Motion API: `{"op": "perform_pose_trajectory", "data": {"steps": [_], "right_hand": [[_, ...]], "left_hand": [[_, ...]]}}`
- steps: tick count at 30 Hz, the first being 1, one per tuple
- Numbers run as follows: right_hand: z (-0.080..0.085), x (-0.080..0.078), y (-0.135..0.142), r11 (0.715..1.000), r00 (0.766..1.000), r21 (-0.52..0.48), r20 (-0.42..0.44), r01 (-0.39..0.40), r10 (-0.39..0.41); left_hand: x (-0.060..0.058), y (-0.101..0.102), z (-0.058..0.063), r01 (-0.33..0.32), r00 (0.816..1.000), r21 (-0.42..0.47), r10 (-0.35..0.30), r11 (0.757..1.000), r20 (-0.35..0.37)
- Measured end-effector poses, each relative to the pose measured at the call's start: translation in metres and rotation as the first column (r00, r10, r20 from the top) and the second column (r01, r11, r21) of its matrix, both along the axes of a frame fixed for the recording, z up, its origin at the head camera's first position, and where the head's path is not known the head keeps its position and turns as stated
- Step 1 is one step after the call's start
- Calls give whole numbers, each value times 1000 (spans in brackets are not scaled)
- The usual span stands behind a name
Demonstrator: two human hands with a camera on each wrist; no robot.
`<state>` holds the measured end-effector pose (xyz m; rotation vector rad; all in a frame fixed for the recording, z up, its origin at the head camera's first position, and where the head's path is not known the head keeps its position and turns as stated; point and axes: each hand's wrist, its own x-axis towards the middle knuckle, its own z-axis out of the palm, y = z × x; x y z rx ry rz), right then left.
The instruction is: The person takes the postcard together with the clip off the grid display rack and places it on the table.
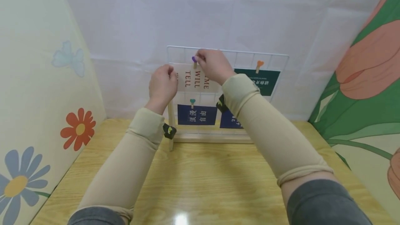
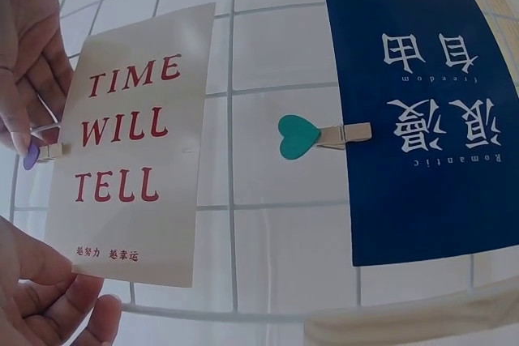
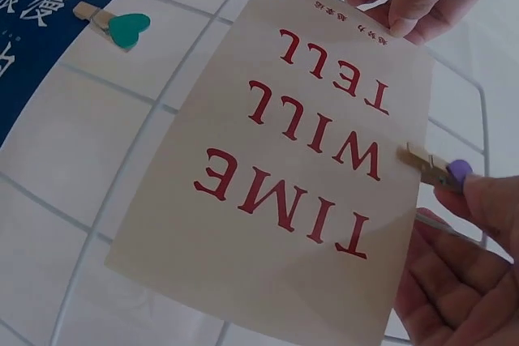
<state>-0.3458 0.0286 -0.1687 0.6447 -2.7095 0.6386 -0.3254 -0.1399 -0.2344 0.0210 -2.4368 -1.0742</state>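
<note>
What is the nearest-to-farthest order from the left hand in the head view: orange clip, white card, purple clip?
1. White card: pinched at its edge by the left hand.
2. Purple clip: up and right, in the right hand's fingers.
3. Orange clip: far right, at the green card's top edge.

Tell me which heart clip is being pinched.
The purple clip, at the top edge of the cream card, pinched by the right grip. The teal clip and orange clip are untouched.
</note>
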Motion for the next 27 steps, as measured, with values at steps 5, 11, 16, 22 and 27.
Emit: {"op": "perform_pose_trajectory", "data": {"steps": [5, 11, 16, 22, 27], "right_hand": [[-4, 1, 0, 997, 999, -65, -3, 37, -37], [-5, 6, 1, 991, 998, -117, 29, 65, -62], [-7, 11, 3, 989, 998, -136, 41, 52, -47], [-13, 16, 8, 991, 1000, -130, -15, 21, -23], [-22, 25, 18, 990, 999, -142, -39, -6, 1]], "left_hand": [[0, 0, 0, 11, 1000, 1, -11, 1000, 4], [1, -4, -2, 49, 999, 38, -48, 998, -14], [5, -7, -3, 112, 993, 85, -108, 990, -49], [13, -9, -4, 169, 984, 104, -161, 980, -80], [21, -10, -7, 211, 975, 103, -201, 972, -99]]}}
